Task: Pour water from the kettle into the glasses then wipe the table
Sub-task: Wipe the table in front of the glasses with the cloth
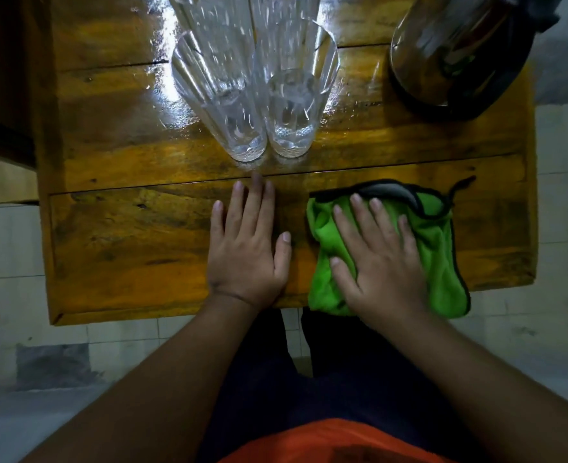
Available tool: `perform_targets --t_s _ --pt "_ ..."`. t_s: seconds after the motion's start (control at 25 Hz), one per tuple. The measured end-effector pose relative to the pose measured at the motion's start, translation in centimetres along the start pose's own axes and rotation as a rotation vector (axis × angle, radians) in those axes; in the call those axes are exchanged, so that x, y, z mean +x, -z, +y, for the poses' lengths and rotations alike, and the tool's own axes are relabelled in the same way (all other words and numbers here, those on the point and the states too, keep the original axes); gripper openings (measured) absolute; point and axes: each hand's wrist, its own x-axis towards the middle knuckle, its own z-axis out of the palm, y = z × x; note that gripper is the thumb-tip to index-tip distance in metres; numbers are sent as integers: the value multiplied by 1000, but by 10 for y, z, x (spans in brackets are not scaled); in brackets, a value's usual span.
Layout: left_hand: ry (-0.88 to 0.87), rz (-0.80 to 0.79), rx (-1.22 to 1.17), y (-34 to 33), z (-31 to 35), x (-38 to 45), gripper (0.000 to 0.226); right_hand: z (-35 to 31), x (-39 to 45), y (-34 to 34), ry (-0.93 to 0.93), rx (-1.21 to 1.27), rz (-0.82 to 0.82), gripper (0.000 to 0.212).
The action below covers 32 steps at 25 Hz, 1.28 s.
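On the near plank of the tabletop (pixel 135 248), both hands lie flat, palms down, fingers spread.

Head view: left hand (pixel 247 242) rests bare on the wood, gripping nothing, its fingertips just short of the glasses. Right hand (pixel 379 259) presses open on a green cloth (pixel 443 262); fingers are splayed over it, not closed around it. The cloth is crumpled, has a dark edging, and its near edge hangs slightly over the front rim of the tabletop.

Four clear glasses (pixel 259 101) stand in a tight cluster at centre, touching or nearly so; the far pair is cut off by the frame. Whether they hold water cannot be told for certain; the near two show some glint at the base. The kettle (pixel 456 58) stands at far right, well apart from the hands and partly out of frame.

The far planks shine wet around and to the left of the glasses; the near plank looks dry.

Judgement: pouring looks done, or the glasses are still near empty; the wipe is about to begin or just under way.

Risks:
- Wet patch lies around the glass bases. A sweep there could knock the cluster, since the glasses are tall and packed.
- One tipping would likely take its neighbours.
- Cloth under a flat palm may slip or bunch.
- A wide stroke right could strike the kettle.
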Motion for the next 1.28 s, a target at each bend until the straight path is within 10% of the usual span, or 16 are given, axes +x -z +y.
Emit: perform_targets --t_s 1.28 --pt "50 22 -110 -7 74 17 76 63 6 13 -75 8 49 73"
